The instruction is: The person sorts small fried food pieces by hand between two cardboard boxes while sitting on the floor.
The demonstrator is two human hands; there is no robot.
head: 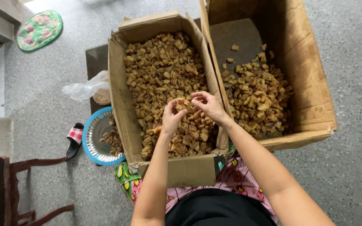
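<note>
Head view: left hand (171,118) and right hand (208,106) pinch one brown chunk (183,104), mostly hiding it.

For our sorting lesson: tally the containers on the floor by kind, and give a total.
Cardboard boxes: 2 (full box, part-filled box)
Blue-rimmed bowl: 1
Clear plastic bag: 1
Total: 4

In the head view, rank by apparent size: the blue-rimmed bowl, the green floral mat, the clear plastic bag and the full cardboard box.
1. Full cardboard box.
2. Blue-rimmed bowl, partly hidden by the box.
3. Green floral mat and clear plastic bag look alike; the mat lies farther away, so no ranking.
</note>
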